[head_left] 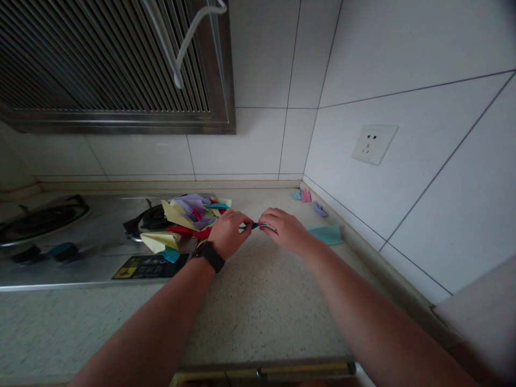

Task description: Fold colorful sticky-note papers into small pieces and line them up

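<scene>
Both of my hands meet over the speckled countertop (pixel 262 306), with a small dark-blue paper piece (pixel 255 226) between them. My left hand (pixel 229 232) pinches one end and my right hand (pixel 285 230) the other, fingertips nearly closed on it; I take it that gripping both ends keeps something so thin steady and lets me press its edge. How it is folded I can't tell, since my fingers cover most of it. The heap of coloured folded papers (pixel 189 212) lies to my left, partly over the gas hob (pixel 92 269), probably to leave working room before me. To my right, the pale turquoise sheet (pixel 328 234) lies flat near the wall, perhaps to be within easy reach. My forearms stretch forward and converge, wrists angled inward, knuckles uppermost, with the black watch (pixel 212 257) on my left wrist.
</scene>
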`<state>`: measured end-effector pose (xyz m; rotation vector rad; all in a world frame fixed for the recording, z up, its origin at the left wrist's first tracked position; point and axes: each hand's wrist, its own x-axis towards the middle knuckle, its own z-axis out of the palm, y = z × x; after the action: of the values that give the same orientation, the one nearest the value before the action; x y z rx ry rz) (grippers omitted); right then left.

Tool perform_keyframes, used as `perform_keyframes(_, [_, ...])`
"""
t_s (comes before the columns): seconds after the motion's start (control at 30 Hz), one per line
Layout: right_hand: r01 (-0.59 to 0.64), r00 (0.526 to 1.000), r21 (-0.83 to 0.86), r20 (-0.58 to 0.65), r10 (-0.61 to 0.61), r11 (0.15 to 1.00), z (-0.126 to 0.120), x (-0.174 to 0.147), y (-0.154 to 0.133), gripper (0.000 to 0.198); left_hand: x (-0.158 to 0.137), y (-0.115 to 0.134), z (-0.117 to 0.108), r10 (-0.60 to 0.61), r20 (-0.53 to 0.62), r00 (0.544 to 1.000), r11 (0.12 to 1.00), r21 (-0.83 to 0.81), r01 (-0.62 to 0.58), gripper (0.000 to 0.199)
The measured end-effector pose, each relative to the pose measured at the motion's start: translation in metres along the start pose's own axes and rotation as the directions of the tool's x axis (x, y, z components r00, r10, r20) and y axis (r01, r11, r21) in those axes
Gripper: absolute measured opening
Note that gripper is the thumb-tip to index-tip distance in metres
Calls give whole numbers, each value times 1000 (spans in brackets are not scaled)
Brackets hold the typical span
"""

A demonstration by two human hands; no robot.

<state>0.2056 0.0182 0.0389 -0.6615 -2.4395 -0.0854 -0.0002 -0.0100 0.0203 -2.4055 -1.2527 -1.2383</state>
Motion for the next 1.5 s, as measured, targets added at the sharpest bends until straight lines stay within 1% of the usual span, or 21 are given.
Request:
perform_keyframes(0.2, [36,997,-62,65,-31,997,4,0,-2,8,1,2,-2,58,70,996,998,-19,-57,10])
perform_keyframes(0.33, [3,998,-116,56,4,993,4,0,-3,8,1,4,-2,50,48,998,998,-40,-48,11])
perform_keyframes(0.4, [-16,999,-122,43,21,992,4,0,-3,9,0,4,-3,60,61,996,998,-40,-58,12])
perform_keyframes(0.53, [-26,999,-99,25,28,995,6,-1,-5,9,0,1,-5,104,117,988,995,-25,-102,11])
perform_keyframes(0.77, [-46,999,-37,22,47,998,11,-1,-7,6,0,0,-4,103,143,984,994,-45,-97,7])
perform_keyframes(0.93, [-32,999,-21,25,33,999,12,0,-7,6,0,3,-4,87,132,987,995,-68,-79,7])
perform_keyframes(1.13, [-32,999,-25,-3,32,999,11,0,-10,5,-1,3,-1,64,104,993,993,-101,-53,6])
perform_keyframes(1.33, [-88,994,36,-56,90,995,13,-1,-7,5,-2,-3,3,20,74,997,994,-104,-13,5])
perform_keyframes(1.5, [-155,984,86,-77,161,984,14,-1,-2,5,-1,-13,1,49,99,994,993,-116,-38,7])
